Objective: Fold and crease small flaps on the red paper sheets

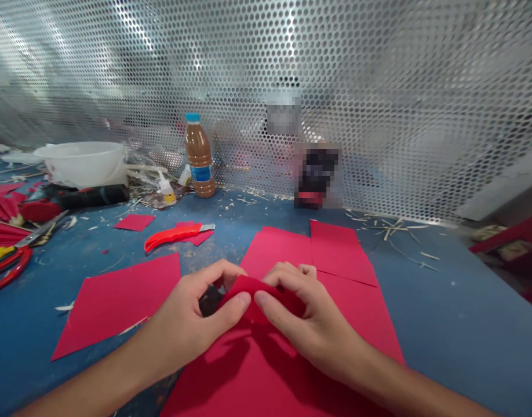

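Observation:
Between my two hands is a small piece of red card [247, 284], pinched with thumbs on the near side and fingers behind. My left hand [209, 301] is closed on its left part; a small black object [210, 300] shows in the gap between thumb and forefinger, its kind unclear. My right hand [298, 301] grips the right part, thumb tip close to the left thumb. Beneath them lies a large red sheet [292, 382], their shadows falling across it. Smaller red pieces [342, 249] lie on its far end.
Left of the sheet lies another red sheet [122, 301], with an orange-handled utility knife [174, 234] beyond it. Scissors [14, 260], a white tub [86, 165], a glue bottle [166, 188] and a brown drink bottle [199, 156] stand or lie farther left. A perforated metal panel [231, 75] closes the back.

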The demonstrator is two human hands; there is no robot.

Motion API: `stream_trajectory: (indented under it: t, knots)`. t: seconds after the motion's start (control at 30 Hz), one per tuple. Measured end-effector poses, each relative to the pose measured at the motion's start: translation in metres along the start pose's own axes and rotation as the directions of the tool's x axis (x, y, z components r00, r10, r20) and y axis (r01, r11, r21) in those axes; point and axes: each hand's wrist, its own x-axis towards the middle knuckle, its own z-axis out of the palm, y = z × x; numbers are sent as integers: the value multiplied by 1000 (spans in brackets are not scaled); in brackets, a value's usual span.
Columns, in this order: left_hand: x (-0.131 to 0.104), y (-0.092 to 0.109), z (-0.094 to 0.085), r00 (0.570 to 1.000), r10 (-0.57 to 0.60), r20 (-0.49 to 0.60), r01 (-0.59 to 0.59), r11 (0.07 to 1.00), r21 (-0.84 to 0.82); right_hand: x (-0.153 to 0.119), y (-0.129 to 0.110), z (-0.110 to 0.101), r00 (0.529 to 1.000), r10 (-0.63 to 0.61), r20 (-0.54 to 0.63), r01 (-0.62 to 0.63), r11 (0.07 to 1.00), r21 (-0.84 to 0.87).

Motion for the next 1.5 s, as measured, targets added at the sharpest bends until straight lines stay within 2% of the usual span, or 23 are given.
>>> stream_trajectory:
  t: [0.2, 0.33, 0.47, 0.7, 0.93, 1.33, 1.5]
  knots:
    - [-1, 4, -2, 999, -39, 13, 39, 999, 13, -1, 0, 1, 999, -19, -38, 19, 1000, -8]
    - [0, 8, -3, 998, 70, 5, -70, 985, 161, -1, -2, 1, 998, -50, 22, 52, 998, -48]
    - [-3, 13, -2, 986, 159, 42, -165, 964, 207, -4, -5, 2, 991, -131, 22, 133, 989, -71]
    - [-7, 18, 4, 992, 122, 11, -122, 990, 76, -7, -6, -2, 982, -190, 6, 190, 982, -13]
    - [-7, 7, 13, 981, 179, -74, -183, 982, -52, -7, -5, -4, 971, -237, -27, 238, 971, 18]
    - [-10, 7, 22, 978, 147, -151, -166, 978, -126, -6, -6, -5, 970, -239, -53, 242, 969, 54]
    - [-9, 5, 21, 985, 117, -128, -138, 977, -162, -6, -6, -5, 972, -230, -55, 233, 970, 62]
